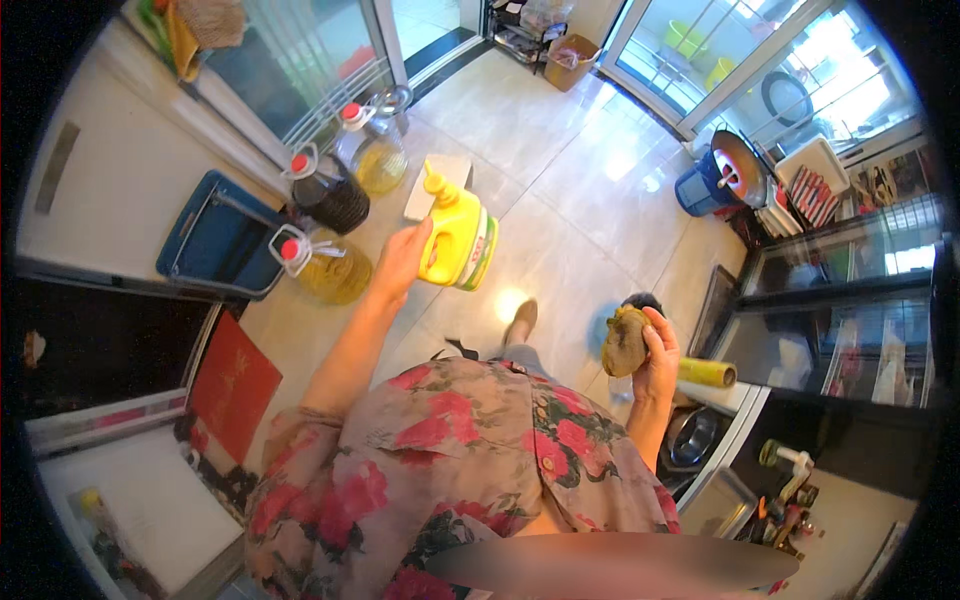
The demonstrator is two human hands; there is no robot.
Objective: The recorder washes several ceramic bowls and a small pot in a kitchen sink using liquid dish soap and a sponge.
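Observation:
My left hand (403,259) grips a yellow pump bottle (452,238) of what looks like dish detergent. The bottle tilts slightly and its pump spout points up and left. Its label bears writing. A brown and greenish flat, soft-looking piece (625,343), perhaps a worn sponge or loofah pad, is pinched in my right hand (658,358). The two hands are held apart, over the tiled floor. Just beyond the yellow bottle, partly hidden by it, is a whitish flat box or board (439,176).
Large plastic jugs with red caps, an amber one (337,270), a dark one (330,195) and a half-filled clear one (375,157), stand at left beside a blue folding stool (217,236). At right are a blue bucket (701,187), a yellow roll (709,372) and a glass-doored cabinet (810,345).

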